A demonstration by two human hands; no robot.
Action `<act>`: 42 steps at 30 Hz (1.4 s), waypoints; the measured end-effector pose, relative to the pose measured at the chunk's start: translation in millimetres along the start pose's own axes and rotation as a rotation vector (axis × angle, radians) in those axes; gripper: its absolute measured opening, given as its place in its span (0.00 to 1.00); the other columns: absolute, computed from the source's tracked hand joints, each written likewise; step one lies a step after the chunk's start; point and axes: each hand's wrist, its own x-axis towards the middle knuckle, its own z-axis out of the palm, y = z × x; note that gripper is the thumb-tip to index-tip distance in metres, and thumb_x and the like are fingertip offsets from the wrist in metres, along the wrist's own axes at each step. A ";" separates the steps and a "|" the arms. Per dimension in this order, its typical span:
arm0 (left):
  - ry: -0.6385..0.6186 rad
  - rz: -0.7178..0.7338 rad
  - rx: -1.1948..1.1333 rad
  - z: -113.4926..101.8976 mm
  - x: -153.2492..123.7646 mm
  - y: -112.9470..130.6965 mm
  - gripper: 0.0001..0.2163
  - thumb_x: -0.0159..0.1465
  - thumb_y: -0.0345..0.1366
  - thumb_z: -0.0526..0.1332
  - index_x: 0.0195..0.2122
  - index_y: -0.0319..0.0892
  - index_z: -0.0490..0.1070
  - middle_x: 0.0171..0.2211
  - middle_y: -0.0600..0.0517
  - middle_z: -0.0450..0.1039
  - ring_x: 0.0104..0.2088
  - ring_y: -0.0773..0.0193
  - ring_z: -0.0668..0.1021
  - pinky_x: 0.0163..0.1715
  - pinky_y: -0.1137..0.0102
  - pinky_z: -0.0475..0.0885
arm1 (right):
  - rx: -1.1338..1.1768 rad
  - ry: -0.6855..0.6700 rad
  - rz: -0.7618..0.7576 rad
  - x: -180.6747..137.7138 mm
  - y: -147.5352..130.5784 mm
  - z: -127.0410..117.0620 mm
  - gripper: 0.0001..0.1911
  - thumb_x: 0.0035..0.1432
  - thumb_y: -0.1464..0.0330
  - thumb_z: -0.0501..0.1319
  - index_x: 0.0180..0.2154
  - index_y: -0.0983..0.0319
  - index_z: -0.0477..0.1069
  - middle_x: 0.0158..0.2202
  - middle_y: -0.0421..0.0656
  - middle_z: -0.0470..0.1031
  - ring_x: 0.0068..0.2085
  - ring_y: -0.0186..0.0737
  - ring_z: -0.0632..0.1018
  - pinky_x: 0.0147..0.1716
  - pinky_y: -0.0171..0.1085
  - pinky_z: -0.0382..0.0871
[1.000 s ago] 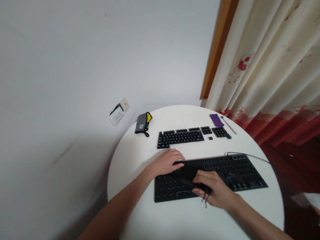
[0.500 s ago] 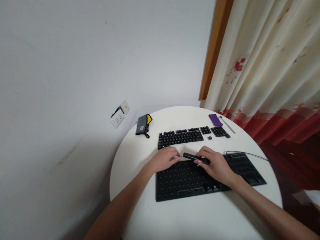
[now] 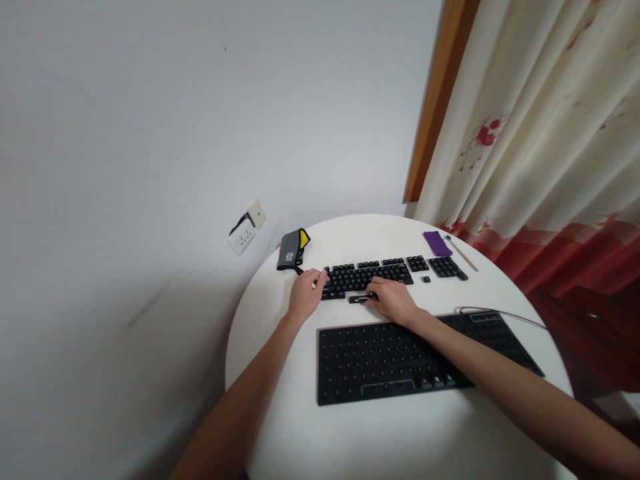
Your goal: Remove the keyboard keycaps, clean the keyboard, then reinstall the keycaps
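Observation:
A black spacebar keycap (image 3: 355,299), long and narrow, lies at the near edge of the laid-out keycaps, with a thin pale line along it. My right hand (image 3: 393,299) has its fingers closed on its right end. My left hand (image 3: 306,293) rests at the left end of the black keycaps (image 3: 345,278), fingers loosely bent and apart, fingertips touching or just beside the end keys. Closer to me lies the keyboard base (image 3: 370,353), mostly stripped to its switches, with a few keycaps on its bottom row. My right forearm crosses above it and hides part.
Behind the keycaps, a grey and yellow pouch (image 3: 290,251) sits at the left. A purple cloth (image 3: 437,243) and a thin pale stick (image 3: 464,256) lie at the back right. One loose keycap (image 3: 426,279) is apart from the blocks. A cable (image 3: 505,313) runs rightward from the base.
Both hands have moved away from me, off the base to the keycap rows. The spacebar, held above the base before, is now down beside the bottom row. My left hand has shifted left.

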 end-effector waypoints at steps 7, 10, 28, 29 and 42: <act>0.007 -0.017 -0.012 0.0 0.5 1.3 0.19 0.71 0.41 0.50 0.29 0.41 0.75 0.28 0.51 0.76 0.31 0.63 0.75 0.34 0.69 0.67 | -0.029 -0.026 0.053 6.5 -0.9 5.4 0.11 0.61 0.62 0.62 0.44 0.57 0.76 0.47 0.42 0.73 0.43 0.42 0.78 0.36 0.36 0.66; 0.001 -0.014 -0.018 -0.6 0.3 2.7 0.18 0.71 0.41 0.51 0.29 0.41 0.75 0.28 0.51 0.76 0.31 0.63 0.75 0.34 0.69 0.67 | -0.050 -0.039 0.065 8.2 -2.0 7.2 0.11 0.62 0.61 0.60 0.44 0.58 0.76 0.47 0.43 0.73 0.42 0.42 0.78 0.36 0.36 0.66; -0.071 0.135 -0.003 10.1 -5.3 10.0 0.05 0.64 0.37 0.64 0.35 0.45 0.79 0.36 0.51 0.74 0.40 0.60 0.72 0.46 0.64 0.66 | 0.155 0.224 0.271 -5.7 22.5 -1.9 0.09 0.60 0.62 0.62 0.37 0.60 0.77 0.37 0.44 0.78 0.38 0.42 0.77 0.36 0.37 0.65; -0.094 0.163 0.017 12.9 -6.4 11.4 0.05 0.63 0.38 0.65 0.37 0.46 0.79 0.37 0.51 0.73 0.41 0.59 0.71 0.46 0.63 0.66 | 0.160 0.211 0.329 -8.6 26.9 -2.8 0.10 0.59 0.62 0.62 0.36 0.60 0.77 0.35 0.44 0.79 0.37 0.43 0.77 0.35 0.37 0.64; -0.257 0.261 0.184 32.6 -6.8 18.7 0.05 0.58 0.39 0.70 0.36 0.50 0.81 0.41 0.51 0.69 0.45 0.55 0.68 0.48 0.59 0.64 | 0.233 0.025 0.586 -12.2 35.3 15.7 0.10 0.52 0.60 0.65 0.31 0.59 0.78 0.32 0.46 0.80 0.35 0.45 0.79 0.28 0.35 0.59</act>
